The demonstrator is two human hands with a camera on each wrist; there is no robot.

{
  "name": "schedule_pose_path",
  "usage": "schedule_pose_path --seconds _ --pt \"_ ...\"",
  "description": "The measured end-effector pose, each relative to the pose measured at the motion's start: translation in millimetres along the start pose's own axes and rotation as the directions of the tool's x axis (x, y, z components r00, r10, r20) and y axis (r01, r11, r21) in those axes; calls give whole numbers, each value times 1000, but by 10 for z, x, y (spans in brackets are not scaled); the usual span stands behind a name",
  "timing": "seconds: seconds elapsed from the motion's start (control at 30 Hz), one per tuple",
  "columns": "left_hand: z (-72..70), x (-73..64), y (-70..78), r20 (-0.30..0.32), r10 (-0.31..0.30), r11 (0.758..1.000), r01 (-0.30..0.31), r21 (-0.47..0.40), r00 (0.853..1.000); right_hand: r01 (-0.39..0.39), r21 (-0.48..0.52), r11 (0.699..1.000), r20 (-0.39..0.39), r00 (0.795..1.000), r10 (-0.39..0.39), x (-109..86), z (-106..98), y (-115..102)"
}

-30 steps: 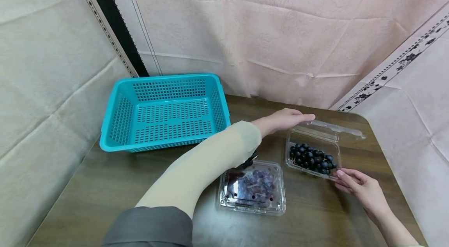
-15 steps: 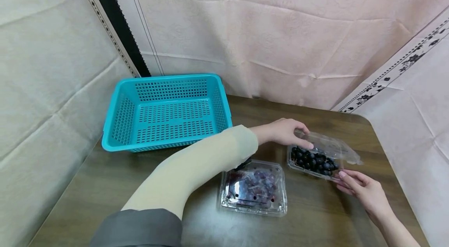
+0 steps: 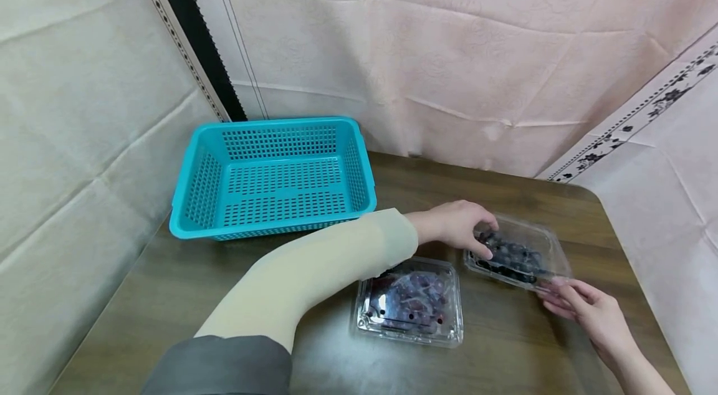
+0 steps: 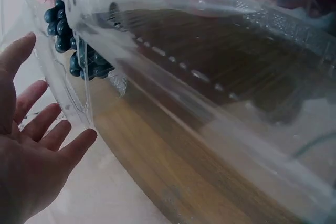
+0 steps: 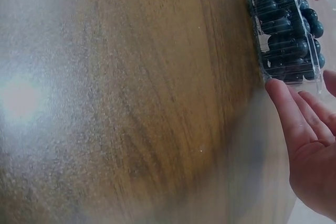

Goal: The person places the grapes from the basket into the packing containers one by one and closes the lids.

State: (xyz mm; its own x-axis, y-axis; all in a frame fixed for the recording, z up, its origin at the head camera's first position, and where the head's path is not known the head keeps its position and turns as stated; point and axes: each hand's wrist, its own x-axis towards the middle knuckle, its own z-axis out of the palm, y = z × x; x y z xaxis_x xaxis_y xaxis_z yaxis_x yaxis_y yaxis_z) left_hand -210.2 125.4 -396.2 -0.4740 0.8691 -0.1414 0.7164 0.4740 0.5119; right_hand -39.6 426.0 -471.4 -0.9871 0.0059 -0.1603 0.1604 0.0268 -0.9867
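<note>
A clear plastic clamshell box with dark grapes stands at the right of the table, its lid down over the grapes. My left hand reaches across from the left to the lid's left end. In the left wrist view its fingers are spread beside the clear plastic edge, thumb apart. My right hand pinches the box's near right corner, thumb above and fingers below. In the right wrist view the grapes show through the box wall. Whether the lid is latched cannot be seen.
A second clear clamshell with reddish-purple grapes stands shut in front of my left forearm, which hides its far left corner. A turquoise mesh basket, holding nothing, stands at the back left of the wooden table. Pale cloth hangs behind.
The lid of the dark-grape box has swung down from raised to lying over the grapes. My left hand has moved down and toward me with it. The right hand keeps its pinch on the corner.
</note>
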Motion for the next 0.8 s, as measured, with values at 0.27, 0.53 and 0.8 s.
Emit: schedule_pose_path --seconds 0.27,0.53,0.8 --pt "12 -59 82 38 -40 992 35 120 999 -17 13 1000 -8 1000 17 -18 -68 -29" --pt "38 -77 115 59 -56 977 42 207 997 -90 -23 996 -38 995 89 -8 -107 -110" --pt "77 -63 114 82 -65 965 41 260 995 -159 -134 978 -85 985 148 2 -71 -144"
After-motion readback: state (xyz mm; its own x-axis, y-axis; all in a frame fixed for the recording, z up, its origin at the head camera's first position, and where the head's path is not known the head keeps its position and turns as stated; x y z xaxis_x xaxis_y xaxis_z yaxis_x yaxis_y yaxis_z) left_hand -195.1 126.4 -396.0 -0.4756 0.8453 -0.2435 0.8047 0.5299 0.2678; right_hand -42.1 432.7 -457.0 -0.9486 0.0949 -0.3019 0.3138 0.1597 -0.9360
